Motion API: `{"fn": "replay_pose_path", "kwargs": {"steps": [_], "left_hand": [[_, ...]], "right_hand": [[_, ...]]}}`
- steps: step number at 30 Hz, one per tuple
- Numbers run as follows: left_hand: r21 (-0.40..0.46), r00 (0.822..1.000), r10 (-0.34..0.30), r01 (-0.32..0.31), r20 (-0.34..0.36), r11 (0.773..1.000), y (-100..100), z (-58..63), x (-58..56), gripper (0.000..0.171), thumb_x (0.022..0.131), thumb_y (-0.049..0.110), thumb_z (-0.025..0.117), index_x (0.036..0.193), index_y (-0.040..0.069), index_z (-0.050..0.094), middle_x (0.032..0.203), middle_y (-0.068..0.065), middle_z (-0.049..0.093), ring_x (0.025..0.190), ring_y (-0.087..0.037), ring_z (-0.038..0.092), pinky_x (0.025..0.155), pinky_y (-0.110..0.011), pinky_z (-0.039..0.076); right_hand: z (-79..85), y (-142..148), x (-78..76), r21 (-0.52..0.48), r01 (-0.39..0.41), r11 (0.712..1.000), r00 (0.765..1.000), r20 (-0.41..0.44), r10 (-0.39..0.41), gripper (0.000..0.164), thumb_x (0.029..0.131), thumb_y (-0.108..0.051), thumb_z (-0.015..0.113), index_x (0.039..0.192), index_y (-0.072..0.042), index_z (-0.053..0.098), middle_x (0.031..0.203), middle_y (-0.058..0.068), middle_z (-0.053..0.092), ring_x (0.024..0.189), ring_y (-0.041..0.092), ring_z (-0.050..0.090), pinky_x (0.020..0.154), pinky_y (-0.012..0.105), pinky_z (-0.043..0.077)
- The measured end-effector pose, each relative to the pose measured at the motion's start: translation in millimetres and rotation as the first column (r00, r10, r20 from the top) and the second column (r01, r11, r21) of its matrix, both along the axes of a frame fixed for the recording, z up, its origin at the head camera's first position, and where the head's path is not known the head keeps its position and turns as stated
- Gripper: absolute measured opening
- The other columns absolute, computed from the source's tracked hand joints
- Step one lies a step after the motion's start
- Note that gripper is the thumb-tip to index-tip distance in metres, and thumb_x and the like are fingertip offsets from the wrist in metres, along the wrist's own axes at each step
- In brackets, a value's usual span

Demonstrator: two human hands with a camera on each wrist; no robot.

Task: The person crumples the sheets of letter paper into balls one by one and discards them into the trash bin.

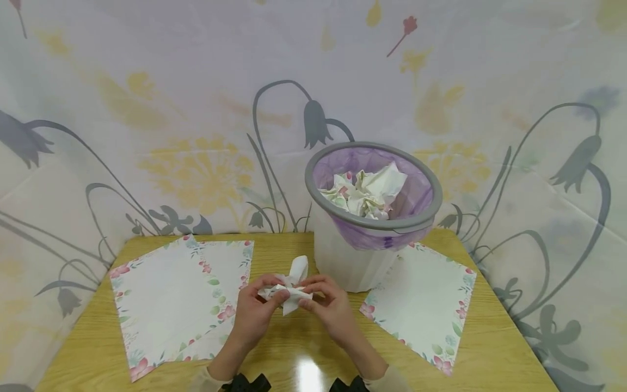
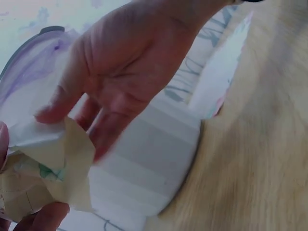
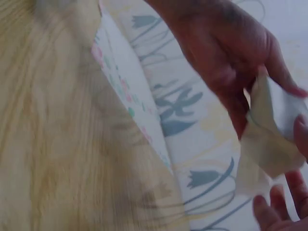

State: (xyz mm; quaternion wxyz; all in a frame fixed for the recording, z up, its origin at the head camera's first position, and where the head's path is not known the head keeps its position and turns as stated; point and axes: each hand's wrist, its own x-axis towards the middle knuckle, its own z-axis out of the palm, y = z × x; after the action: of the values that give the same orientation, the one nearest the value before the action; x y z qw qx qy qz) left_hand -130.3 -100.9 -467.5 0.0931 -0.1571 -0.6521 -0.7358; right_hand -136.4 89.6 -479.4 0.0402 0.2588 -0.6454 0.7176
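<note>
A crumpled, partly folded sheet of floral-bordered paper [image 1: 294, 292] is held between both hands above the front middle of the table. The left hand [image 1: 256, 311] pinches its left side between thumb and fingers. On the other side the right hand [image 1: 329, 305] grips the paper, thumb toward the near edge. In the left wrist view, a bit of green print shows in the folds of the paper [image 2: 72, 163]. The right wrist view has the paper [image 3: 272, 127] between the right hand [image 3: 231, 57] and the left hand's fingertips.
Behind the hands stands a white bin [image 1: 338, 256] with a grey rim and purple liner; crumpled papers [image 1: 367, 190] lie in it. Two overlapping floral sheets [image 1: 166, 305] lie at left, another sheet [image 1: 421, 310] at right. A patterned cloth [image 1: 206, 109] hangs behind the wooden table [image 1: 279, 359].
</note>
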Motion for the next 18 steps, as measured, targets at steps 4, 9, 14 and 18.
{"fn": "replay_pose_path", "kwargs": {"steps": [4, 9, 14, 18], "left_hand": [[0.009, 0.999, -0.011, 0.011, -0.033, 1.000, -0.6, 1.1, -0.3, 0.009, 0.087, -0.008, 0.071, 0.093, -0.006, 0.064, 0.102, -0.008, 0.066, 0.080, -0.016, 0.067, 0.060, -0.034, 0.058], [0.031, 0.999, -0.021, 0.022, -0.050, 0.999, -1.0, 2.0, -1.3, 0.009, 0.087, -0.010, 0.070, 0.093, -0.007, 0.064, 0.102, -0.009, 0.068, 0.086, -0.019, 0.068, 0.061, -0.031, 0.058], [0.062, 0.999, -0.025, 0.028, -0.045, 0.998, -1.5, 2.7, -1.0, 0.008, 0.087, -0.010, 0.069, 0.090, -0.008, 0.062, 0.101, -0.007, 0.068, 0.096, -0.021, 0.068, 0.067, -0.030, 0.058], [0.090, 0.998, -0.041, 0.044, -0.038, 0.995, -2.1, 2.3, -1.4, 0.010, 0.086, -0.011, 0.069, 0.089, -0.007, 0.061, 0.099, -0.004, 0.068, 0.097, -0.020, 0.068, 0.072, -0.031, 0.058]], "right_hand": [[0.1, 2.3, -1.4, 0.032, 0.058, 0.998, 0.998, 0.004, -0.058, 0.016, 0.085, 0.003, 0.075, 0.099, 0.008, 0.070, 0.121, 0.024, 0.054, 0.120, 0.038, 0.051, 0.101, 0.038, 0.047], [2.6, 5.5, -4.7, 0.022, 0.008, 1.000, 0.996, 0.086, -0.010, 0.052, 0.084, -0.001, 0.078, 0.131, 0.003, 0.056, 0.146, 0.021, 0.040, 0.136, 0.037, 0.038, 0.107, 0.038, 0.041], [7.6, 6.0, -7.7, -0.038, -0.110, 0.993, 0.979, 0.170, 0.115, 0.078, 0.086, 0.000, 0.076, 0.153, -0.004, 0.036, 0.159, 0.019, 0.028, 0.143, 0.041, 0.029, 0.103, 0.038, 0.045], [10.8, 5.1, -8.7, -0.092, -0.182, 0.979, 0.961, 0.195, 0.197, 0.083, 0.088, -0.002, 0.075, 0.156, -0.003, 0.029, 0.157, 0.024, 0.028, 0.140, 0.049, 0.029, 0.095, 0.037, 0.051]]}}
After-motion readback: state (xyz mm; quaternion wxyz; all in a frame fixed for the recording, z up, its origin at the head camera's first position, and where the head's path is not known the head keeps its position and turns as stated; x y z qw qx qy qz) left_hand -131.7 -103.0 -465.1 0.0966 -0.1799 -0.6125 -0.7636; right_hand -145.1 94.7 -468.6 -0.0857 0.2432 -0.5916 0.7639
